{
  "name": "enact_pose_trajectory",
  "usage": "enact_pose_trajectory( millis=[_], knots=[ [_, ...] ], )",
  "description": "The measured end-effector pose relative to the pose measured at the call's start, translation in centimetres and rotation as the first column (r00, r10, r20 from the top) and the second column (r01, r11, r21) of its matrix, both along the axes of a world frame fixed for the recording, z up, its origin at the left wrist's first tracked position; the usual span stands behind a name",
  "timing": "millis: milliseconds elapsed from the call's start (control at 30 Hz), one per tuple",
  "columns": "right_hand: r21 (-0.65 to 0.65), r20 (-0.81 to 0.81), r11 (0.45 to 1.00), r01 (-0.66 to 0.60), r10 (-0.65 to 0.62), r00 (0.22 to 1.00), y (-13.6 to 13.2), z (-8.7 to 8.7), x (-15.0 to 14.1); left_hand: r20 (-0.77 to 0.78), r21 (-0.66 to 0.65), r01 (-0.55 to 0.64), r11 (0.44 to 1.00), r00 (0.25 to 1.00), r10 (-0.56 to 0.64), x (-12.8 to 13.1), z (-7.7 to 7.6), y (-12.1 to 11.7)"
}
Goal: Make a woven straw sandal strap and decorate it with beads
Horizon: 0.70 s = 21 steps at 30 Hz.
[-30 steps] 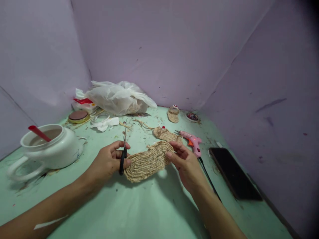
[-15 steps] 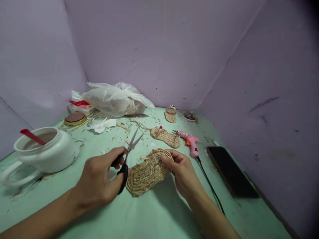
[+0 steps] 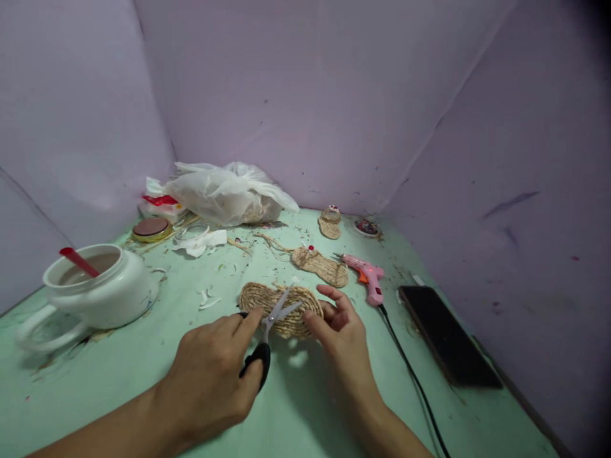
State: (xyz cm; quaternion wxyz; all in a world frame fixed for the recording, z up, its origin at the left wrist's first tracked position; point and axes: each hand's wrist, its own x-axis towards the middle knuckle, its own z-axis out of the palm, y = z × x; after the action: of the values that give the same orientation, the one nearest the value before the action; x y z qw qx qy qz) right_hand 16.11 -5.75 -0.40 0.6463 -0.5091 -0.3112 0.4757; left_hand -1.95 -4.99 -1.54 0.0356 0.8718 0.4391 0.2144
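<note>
A pair of black-handled scissors (image 3: 261,357) is in my left hand (image 3: 214,366), thumb through one loop and the blades parted. Those blades lie over a coiled straw sole (image 3: 258,298), shaped like a shoe sole. My right hand (image 3: 341,337) pinches the sole's right end between thumb and fingers. Just behind it rests a second woven straw sole (image 3: 322,266) with a red-headed pin and loose strands at its left end. Farther back sits a small straw slipper (image 3: 330,224) with a strap.
A pink glue gun (image 3: 367,273) with a black cord and a phone (image 3: 446,334) lie on the right. At left stand a white mug (image 3: 102,296) with a red straw and a round tin (image 3: 151,229). A plastic bag (image 3: 229,194) rests against the wall; scraps litter the green tabletop.
The sole has turned flatter and moved up, away from me. My left hand has shifted right, bringing the scissors across the sole. The view has shifted slightly.
</note>
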Motion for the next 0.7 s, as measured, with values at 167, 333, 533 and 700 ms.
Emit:
enact_pose_trajectory(
  millis=[167,333,533,700],
  knots=[
    [-0.043,0.065,0.998,-0.041,0.044,0.997,-0.4,0.0,-0.2,0.040,-0.090,0.028,0.996,0.999,-0.024,0.3,-0.1,-0.2],
    [-0.005,0.157,1.000,-0.025,0.026,0.987,-0.9,0.2,-0.6,0.042,-0.075,0.045,0.996,0.998,-0.042,0.8,0.4,-0.2],
    [0.117,0.445,0.992,-0.037,-0.019,0.895,-1.4,0.4,-0.8,-0.004,-0.086,0.034,0.996,0.999,-0.035,1.1,1.0,-0.3],
    [0.184,0.487,0.983,0.021,-0.110,0.866,-1.5,0.2,-1.0,-0.086,-0.135,-0.002,0.991,0.996,-0.010,1.3,1.4,-0.5]
  ],
)
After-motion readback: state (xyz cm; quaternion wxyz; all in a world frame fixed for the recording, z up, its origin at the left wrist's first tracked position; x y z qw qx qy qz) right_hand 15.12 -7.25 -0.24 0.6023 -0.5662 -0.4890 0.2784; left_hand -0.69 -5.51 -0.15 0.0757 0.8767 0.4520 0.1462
